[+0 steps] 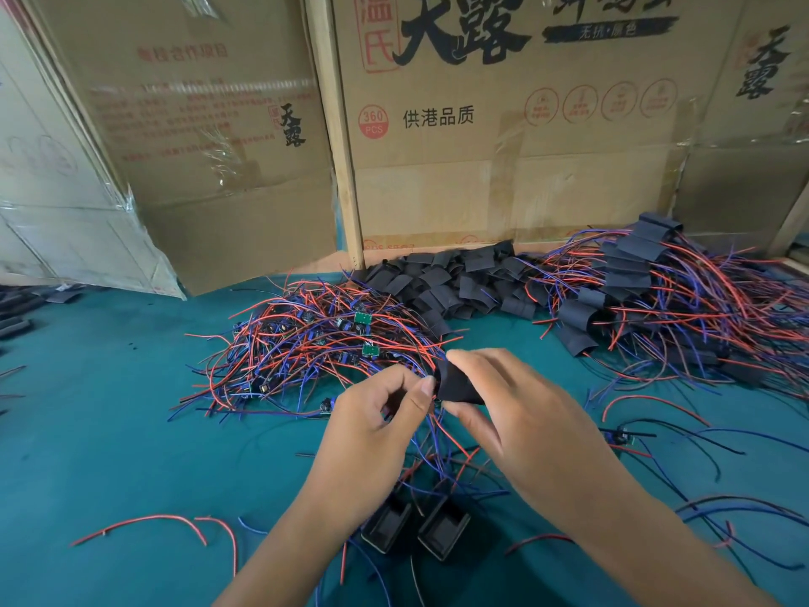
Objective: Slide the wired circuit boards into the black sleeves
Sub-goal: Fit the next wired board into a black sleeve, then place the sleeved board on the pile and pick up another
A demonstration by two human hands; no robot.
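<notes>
At far left a pale cardboard sheet (65,177) leans against the wall, its red print too faint to read. Next stands a brown carton (210,138) with blurred red lines and black brush characters 天露. The larger carton (503,124) beside it repeats 天露 in bold strokes, with a red seal 温氏, a red disc reading "360 PCS" and the words 供港品质.

On the teal, felt-like bench (109,431) lies a tangled heap of wired circuit boards (315,348), thin red and blue leads around small green boards. The left hand (372,431) pinches leads with curled fingers, touching the mouth of a black sleeve (457,385), a soft matte tube that the right hand (525,414) grips between thumb and fingers. Behind them sits a pile of flat empty sleeves (451,282). At right, sleeved boards (656,300) lie stacked, wires trailing.
</notes>
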